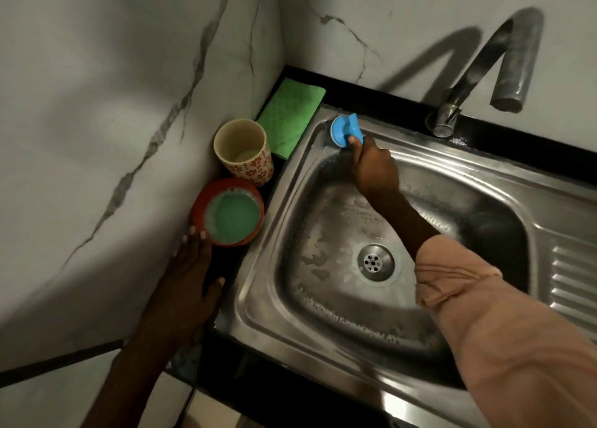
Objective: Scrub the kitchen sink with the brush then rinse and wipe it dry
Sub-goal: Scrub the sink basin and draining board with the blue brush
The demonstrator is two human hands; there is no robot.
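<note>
A steel sink (258, 305) with soapy streaks fills the middle of the view, its drain (375, 262) near the centre. My right hand (371, 165) grips a blue round brush (345, 132) and holds it against the sink's far left corner rim. My left hand (190, 266) rests flat on the dark counter left of the sink, fingertips touching an orange bowl (206, 201) of green soapy liquid. A folded green cloth (289, 115) lies on the counter in the back corner.
A beige cup with red flowers (242, 153) stands between the bowl and the cloth. The tap (484, 72) arches over the sink's back right. Marble walls close in on the left and behind. A ribbed drainboard (571, 285) lies to the right.
</note>
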